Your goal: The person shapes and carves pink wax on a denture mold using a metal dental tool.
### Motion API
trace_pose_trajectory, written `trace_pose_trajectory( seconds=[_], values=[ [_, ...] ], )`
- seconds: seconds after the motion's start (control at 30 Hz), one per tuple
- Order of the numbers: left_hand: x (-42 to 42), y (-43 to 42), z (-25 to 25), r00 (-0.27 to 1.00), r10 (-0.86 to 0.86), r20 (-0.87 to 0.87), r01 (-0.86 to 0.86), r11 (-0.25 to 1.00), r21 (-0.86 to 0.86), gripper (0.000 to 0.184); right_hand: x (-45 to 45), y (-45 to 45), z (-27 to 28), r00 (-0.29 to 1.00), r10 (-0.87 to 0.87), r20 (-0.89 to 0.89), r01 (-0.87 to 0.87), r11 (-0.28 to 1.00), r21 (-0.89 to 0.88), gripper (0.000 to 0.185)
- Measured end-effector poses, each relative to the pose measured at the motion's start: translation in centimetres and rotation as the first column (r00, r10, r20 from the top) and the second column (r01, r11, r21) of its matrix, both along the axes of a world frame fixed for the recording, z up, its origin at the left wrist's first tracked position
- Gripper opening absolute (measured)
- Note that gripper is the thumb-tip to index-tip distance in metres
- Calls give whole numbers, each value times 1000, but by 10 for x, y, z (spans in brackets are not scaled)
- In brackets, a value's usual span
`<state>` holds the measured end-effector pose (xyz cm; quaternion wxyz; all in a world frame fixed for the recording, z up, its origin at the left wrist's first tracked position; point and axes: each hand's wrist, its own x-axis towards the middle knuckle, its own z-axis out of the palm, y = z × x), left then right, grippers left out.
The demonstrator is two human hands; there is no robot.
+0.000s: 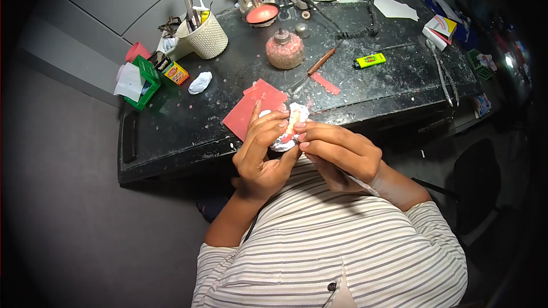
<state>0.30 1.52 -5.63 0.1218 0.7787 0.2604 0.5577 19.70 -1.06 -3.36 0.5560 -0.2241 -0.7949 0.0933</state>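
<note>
I hold a small white cast point(297, 112) out in front of my striped shirt point(342, 234), right by the near edge of the black surface point(379, 88). My left hand point(258, 162) is curled about its left side, fingers bent over the top and thumb up from below, while my right hand point(348, 151) is drawn in narrow, its thumb and fingertips closed against the cast's right side. Pink material point(287, 137) sits on the cast between my fingers (my own fingertips cover part of it, so I cannot tell its whole shape). Past my left fingers a flat pink sheet point(240, 113) lies at the front of the surface, turned at an angle, with crumbs scattered near it. Beyond the cast there is a knife point(322, 61) with a wooden handle, its blade pointing back towards the sheet, and a narrow pink strip point(326, 84) lies just beside it. A yellow-green lighter point(370, 60) lies off to the right, and farther over a long metal tool point(442, 74) reaches towards the front edge. Behind the knife stands a squat jar point(285, 52) with a metal top, its body mottled pink. Over on the left I have a crumpled white lump point(200, 82), a woven white cup point(206, 40) full of tools, and a green basket point(149, 82).
</note>
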Motion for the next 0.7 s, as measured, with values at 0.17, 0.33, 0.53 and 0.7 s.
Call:
trace_pose_trajectory(
  seconds=[0.17, 0.33, 0.53, 0.7],
  values=[
    [-1, 1, 1, 1000, -19, 8, 19, 999, -31, 35, 3, 2, -2, 1000, 0, 1, 0, 1000, -21, 26],
    [0, 0, -1, 997, -53, 50, 59, 990, -129, 35, 7, 1, -2, 998, -41, -45, 38, 998, -59, 16],
    [2, -10, 2, 927, -181, 328, 315, 850, -421, 36, 11, 5, -2, 986, -18, -164, -1, 993, -116, 18],
    [-1, -8, -1, 904, -268, 333, 397, 814, -424, 36, 10, 4, 5, 997, 36, -74, -43, 994, -97, 18]
  ],
)
